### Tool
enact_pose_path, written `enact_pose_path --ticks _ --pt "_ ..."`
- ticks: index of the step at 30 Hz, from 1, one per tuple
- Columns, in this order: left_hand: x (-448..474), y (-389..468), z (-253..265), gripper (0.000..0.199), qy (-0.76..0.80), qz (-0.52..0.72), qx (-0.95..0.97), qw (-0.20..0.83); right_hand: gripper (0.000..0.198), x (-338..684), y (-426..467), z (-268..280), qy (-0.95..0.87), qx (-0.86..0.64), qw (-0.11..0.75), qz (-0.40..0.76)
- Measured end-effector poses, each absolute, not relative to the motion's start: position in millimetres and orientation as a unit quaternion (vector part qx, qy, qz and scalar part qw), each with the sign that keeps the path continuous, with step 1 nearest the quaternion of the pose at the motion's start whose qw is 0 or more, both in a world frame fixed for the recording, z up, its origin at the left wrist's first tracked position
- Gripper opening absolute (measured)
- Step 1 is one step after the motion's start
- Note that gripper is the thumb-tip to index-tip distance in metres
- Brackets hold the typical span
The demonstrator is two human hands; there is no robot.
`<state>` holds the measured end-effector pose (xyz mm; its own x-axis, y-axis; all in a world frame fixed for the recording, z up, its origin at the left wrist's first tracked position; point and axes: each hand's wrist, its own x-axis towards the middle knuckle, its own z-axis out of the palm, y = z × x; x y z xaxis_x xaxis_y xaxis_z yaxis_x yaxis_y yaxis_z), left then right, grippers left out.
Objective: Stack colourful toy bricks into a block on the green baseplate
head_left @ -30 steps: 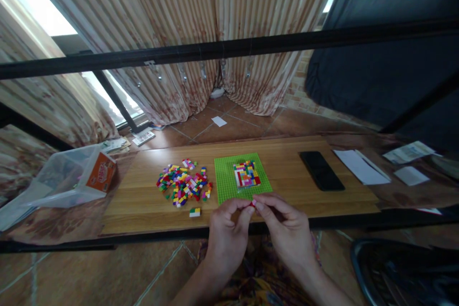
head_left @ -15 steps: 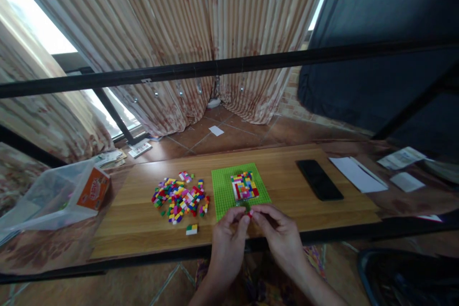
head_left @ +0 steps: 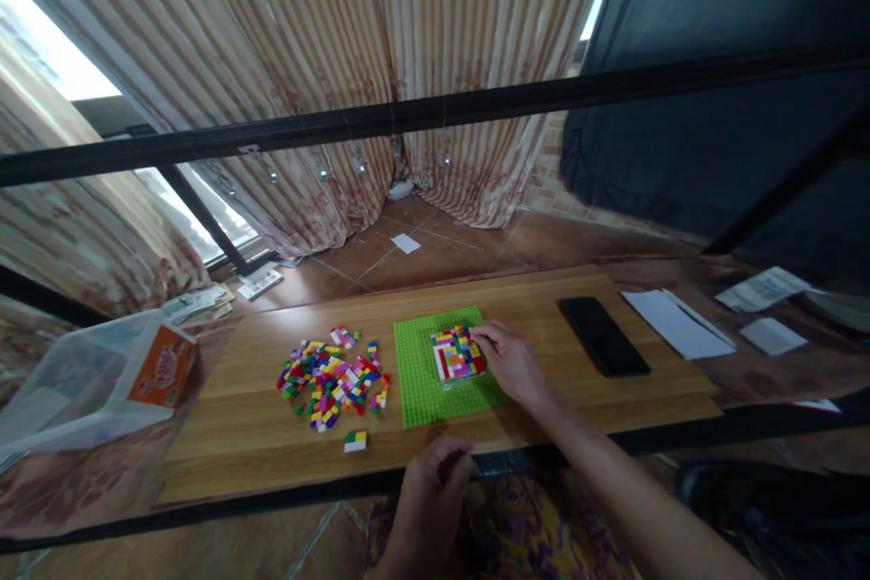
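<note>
**Two hands at a brick mosaic on the green plate**

Two bare hands show at the near side of the wooden bench [head_left: 272, 435]. The right hand [head_left: 508, 361] reaches forward over the green baseplate [head_left: 418, 381], its fingertips touching the right edge of the block of coloured bricks [head_left: 457, 353] pressed onto the plate; whether the fingers pinch a brick there cannot be told. The left hand [head_left: 435, 480] rests at the bench's near edge, fingers curled inward, and what it may hold is hidden.

Just left of the baseplate lies a loose pile of small bricks [head_left: 333, 373] in many colours, with a single white-and-green piece [head_left: 354, 441] apart from it, nearer the edge. To the right of the plate, well apart, a black phone [head_left: 604, 337] lies flat, and beyond it a white sheet of paper [head_left: 676, 324]. At the far left, off the bench, a clear plastic bag holds an orange box [head_left: 159, 368]. Striped curtains [head_left: 381, 27] hang behind a black bar [head_left: 435, 113].
</note>
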<state>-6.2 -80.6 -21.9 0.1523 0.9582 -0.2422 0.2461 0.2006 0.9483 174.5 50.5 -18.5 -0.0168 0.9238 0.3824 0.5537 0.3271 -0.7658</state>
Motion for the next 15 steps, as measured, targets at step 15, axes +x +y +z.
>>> enact_pose_path --ticks 15 --pt "-11 -84 -29 0.017 0.556 0.322 0.496 0.584 0.022 185 63 -37 -0.739 -0.475 0.435 0.2"
